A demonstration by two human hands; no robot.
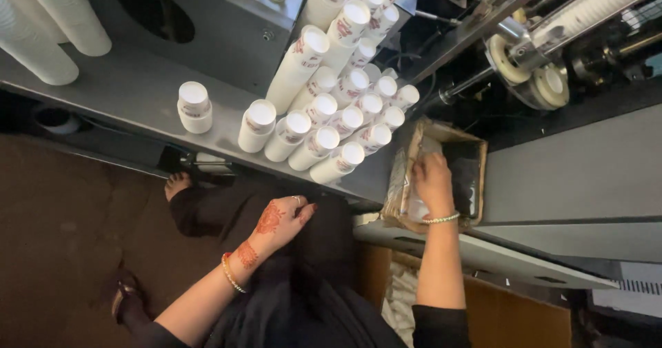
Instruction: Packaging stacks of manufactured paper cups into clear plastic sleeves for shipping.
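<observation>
Head view — right hand [433, 182] inside cardboard box [477, 156]; left hand [279, 222] apart.

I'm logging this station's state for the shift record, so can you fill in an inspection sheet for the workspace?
Surface: grey metal bench, partly bare, with a round hole in the panel behind it.
Job's things: cardboard box lined with clear plastic, beside the bench; stacks of white paper cups lying in rows, one short stack standing apart.
Clutter: two plain white cup stacks at the far corner.
Grippers: left hand open, held over the lap, holding nothing; right hand reaching inside the box, grip unclear.
Cables: dark cables behind the cups.
Surroundings: cup-making machine with rollers; brown floor.
</observation>
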